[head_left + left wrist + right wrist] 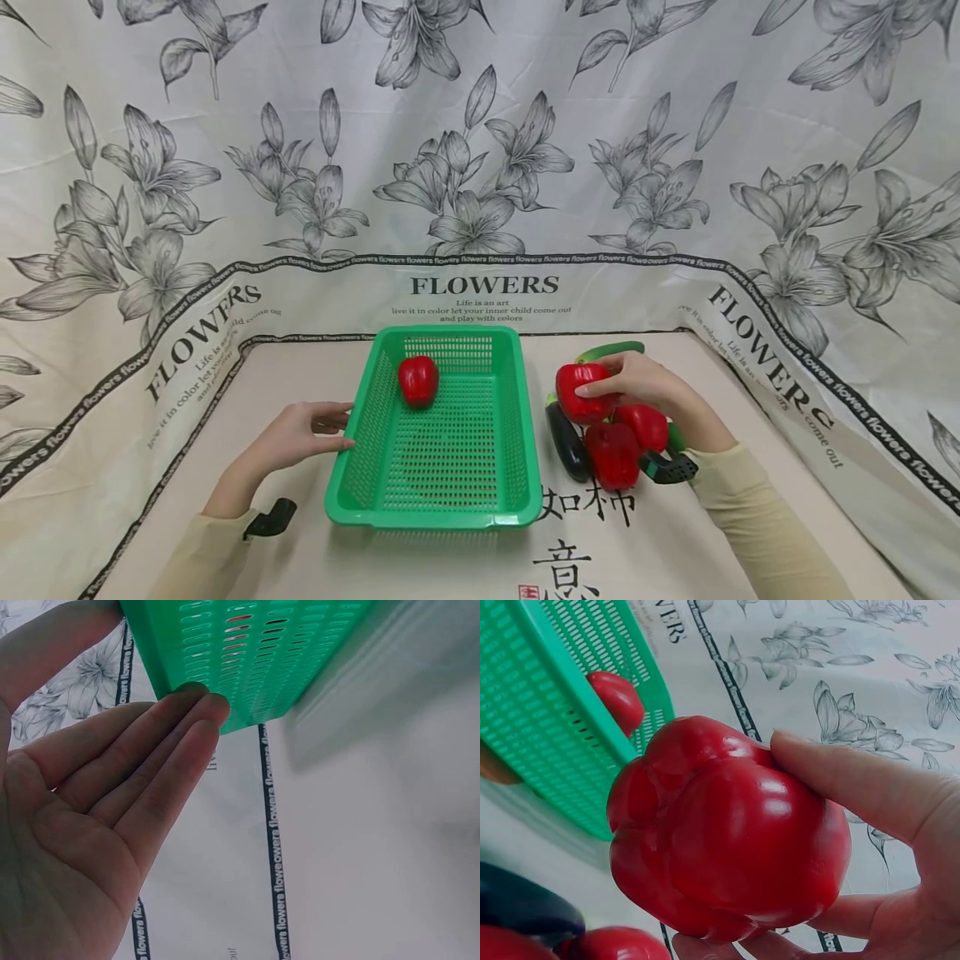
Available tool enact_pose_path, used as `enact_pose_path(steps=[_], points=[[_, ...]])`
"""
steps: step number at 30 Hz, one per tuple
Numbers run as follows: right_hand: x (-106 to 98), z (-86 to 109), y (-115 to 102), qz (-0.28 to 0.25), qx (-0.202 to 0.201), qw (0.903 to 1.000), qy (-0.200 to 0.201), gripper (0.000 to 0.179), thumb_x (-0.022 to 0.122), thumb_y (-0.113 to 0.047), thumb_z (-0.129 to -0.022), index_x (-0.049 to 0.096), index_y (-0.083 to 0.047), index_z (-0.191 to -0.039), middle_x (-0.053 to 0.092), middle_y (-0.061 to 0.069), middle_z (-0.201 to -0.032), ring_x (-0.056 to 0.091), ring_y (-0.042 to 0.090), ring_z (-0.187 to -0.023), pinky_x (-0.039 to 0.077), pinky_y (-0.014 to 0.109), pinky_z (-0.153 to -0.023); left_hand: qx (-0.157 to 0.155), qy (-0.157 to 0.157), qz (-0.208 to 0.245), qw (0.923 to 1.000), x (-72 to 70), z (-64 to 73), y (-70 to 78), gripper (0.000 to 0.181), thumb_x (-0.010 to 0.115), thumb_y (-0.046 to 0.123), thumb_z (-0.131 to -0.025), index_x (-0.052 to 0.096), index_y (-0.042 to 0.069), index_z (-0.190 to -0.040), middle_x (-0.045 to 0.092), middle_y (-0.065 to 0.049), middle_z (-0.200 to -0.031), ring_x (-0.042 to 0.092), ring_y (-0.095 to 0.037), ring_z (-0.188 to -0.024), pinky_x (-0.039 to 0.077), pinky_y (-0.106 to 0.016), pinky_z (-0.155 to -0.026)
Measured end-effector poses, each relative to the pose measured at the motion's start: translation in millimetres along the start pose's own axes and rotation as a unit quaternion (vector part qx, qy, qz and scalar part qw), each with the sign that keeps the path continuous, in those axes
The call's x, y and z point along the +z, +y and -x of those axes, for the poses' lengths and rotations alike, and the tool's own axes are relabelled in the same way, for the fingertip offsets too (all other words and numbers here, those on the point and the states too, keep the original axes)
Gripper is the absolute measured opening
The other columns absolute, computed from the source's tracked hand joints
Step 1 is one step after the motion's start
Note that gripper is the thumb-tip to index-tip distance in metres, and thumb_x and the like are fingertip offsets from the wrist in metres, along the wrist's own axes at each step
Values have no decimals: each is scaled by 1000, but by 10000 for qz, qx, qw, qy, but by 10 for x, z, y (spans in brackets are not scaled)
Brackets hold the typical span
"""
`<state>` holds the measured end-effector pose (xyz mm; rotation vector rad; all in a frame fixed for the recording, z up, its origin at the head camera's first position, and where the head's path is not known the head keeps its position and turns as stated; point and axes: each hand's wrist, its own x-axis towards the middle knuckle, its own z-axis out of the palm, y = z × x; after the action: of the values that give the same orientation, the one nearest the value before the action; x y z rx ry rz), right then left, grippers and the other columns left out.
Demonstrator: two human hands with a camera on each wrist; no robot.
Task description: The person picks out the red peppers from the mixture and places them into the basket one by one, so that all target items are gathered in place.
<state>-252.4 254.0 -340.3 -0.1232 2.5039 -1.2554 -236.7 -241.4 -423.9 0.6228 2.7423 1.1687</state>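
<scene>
A red bell pepper is gripped between the thumb and fingers of my right hand, raised over the other vegetables. Below it lie more red bell peppers, a dark eggplant and a green cucumber-like vegetable. The green perforated basket stands to the left of that pile, with one red bell pepper inside near its far left corner. At the basket's left side is my left hand, its fingers fairly straight and touching the rim and wall, as the left wrist view shows.
A pale table cloth with black characters lies under everything. Behind and along the sides hangs a white curtain with grey flowers and printed words. Another green piece peeks out by the right wrist.
</scene>
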Motion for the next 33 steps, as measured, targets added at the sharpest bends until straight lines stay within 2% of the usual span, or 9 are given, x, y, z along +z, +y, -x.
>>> enact_pose_path(steps=[6,14,22,33], points=[[44,-74,-66,-130,-22,9999,-87,75,74,-30,-82,39,8,-137,52,24,-125,57,30,-105,54,41,-88,-25,-5,102,9999,-2,-2,17,63,77,32,-79,55,0,-130,66,-14,-116,66,-27,-102,56,-38,-83],[101,-180,-148,71,11,10000,-62,78,75,-33,-80,40,6,-138,53,23,-127,57,30,-106,54,40,-88,-69,-1,170,9998,-6,-6,15,63,77,30,-79,55,0,-129,66,-15,-116,66,-27,-102,56,-38,-83],[143,-273,-252,-1,100,9997,-226,76,75,-35,-80,41,2,-138,51,22,-129,52,33,-110,54,37,-86,-154,20,163,9997,8,-26,1,62,77,30,-79,56,2,-130,67,-12,-115,66,-26,-102,56,-38,-83],[233,-391,-351,-5,40,9997,-241,74,77,-36,-77,47,-1,-135,57,17,-123,57,29,-104,55,33,-80,-232,25,164,9996,7,-26,5,63,77,29,-79,55,2,-131,67,-12,-114,65,-28,-103,56,-41,-84]])
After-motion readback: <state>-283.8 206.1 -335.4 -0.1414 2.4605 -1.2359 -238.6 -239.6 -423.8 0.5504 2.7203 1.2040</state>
